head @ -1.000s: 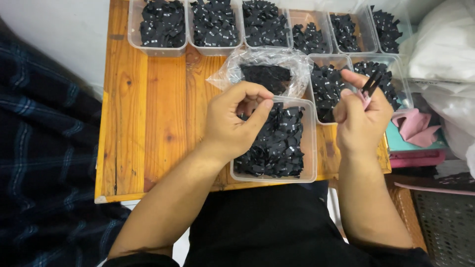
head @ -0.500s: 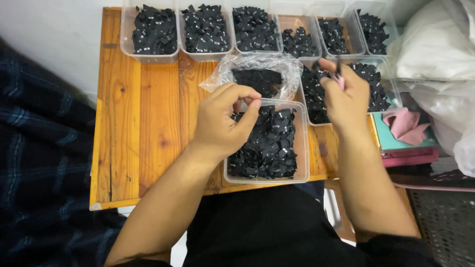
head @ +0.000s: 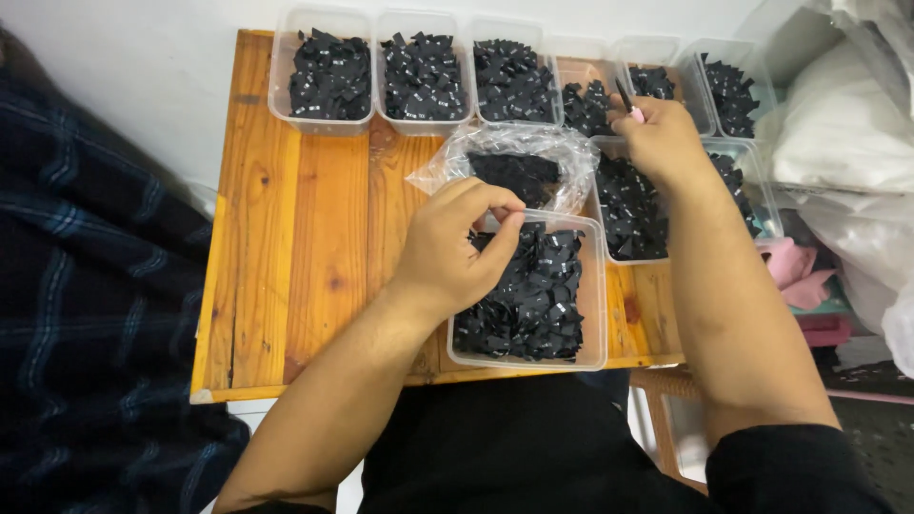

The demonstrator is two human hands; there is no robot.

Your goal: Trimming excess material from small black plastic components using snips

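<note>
My left hand [head: 457, 247] hovers over the near clear tub [head: 597, 286], which is full of small black fabric labels [head: 533, 305]. Its thumb and fingertips are pinched together; I cannot make out anything between them. My right hand [head: 662, 143] reaches to the far row and grips a small dark pointed tool with a pink part [head: 628, 103]. The tool's tip is over a far tub of black labels [head: 586, 109]. Between the hands lies a crumpled clear plastic bag [head: 562, 152] holding a stack of black labels [head: 519, 176].
Several clear tubs of black labels line the far edge of the wooden table [head: 305, 247]; another tub [head: 628, 255] stands under my right forearm. White plastic bags [head: 838, 143] and a pink object [head: 790, 266] crowd the right. Dark plaid cloth [head: 86, 286] lies at the left.
My right hand has moved away from me with the tool, from beside the near tub up to the far row. My left hand stays pinched over the near tub.
</note>
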